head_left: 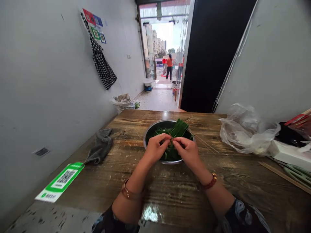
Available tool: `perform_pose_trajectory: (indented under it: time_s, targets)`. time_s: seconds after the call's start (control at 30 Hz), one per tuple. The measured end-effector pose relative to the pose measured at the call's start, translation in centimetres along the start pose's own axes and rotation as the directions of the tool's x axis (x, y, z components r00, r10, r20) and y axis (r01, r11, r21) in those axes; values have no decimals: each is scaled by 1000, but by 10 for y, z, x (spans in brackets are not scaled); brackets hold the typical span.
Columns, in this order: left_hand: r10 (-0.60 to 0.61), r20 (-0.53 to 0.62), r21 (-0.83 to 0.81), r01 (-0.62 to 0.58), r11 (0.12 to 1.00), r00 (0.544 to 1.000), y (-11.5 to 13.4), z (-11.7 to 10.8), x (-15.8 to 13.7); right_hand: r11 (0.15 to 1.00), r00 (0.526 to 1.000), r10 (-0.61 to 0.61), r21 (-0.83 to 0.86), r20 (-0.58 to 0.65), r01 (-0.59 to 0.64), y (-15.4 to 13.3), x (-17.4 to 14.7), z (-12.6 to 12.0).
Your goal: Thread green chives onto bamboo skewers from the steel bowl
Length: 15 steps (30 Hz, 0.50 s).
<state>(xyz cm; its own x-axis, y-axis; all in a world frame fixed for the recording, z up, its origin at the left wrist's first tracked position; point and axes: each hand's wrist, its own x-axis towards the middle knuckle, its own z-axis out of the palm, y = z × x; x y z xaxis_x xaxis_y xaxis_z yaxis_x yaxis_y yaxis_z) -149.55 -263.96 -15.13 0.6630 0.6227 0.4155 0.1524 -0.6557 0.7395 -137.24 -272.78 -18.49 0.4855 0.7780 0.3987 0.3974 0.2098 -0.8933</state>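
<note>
A bundle of long, flat green leaves [179, 128] lies over a round metal bowl [173, 162], its cut ends toward the far right rim. My left hand [157, 147] is closed in a pinch at the near end of this bundle. From the other side my right hand [187, 150] pinches at the same spot, its fingertips almost meeting those of the left. A thin strand may be between the fingertips, but it is too small to make out. More dark green leaves sit inside the bowl under my hands.
Thin dry straws [205, 142] lie right of the bowl on the wooden table [179, 197]. A grey cloth [100, 147] and a green QR card [62, 181] are at left. Clear plastic bags [247, 129], a white box [289, 155] and green-handled scissors [297, 173] stand right. A person [169, 67] is outside the door.
</note>
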Motion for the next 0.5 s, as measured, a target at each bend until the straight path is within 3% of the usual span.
perform_pose_trajectory:
  time_s: [0.13,0.27,0.4,0.5]
  targets:
    - [-4,-15,38,5,999,1000,-3,-2,2,999,999,36,11,-20,-36,2,1,-8]
    - [-27,-49,175,35,984,998,-11,-6,3,996,989,80,45,-123,-75,2,4,-14]
    - [-38,82,381,4,925,996,-13,-8,0,948,952,177,303,-251,-97,2,7,-15]
    - [-63,169,465,-23,885,984,-9,-8,-1,826,906,283,561,-315,-63,1,11,-17]
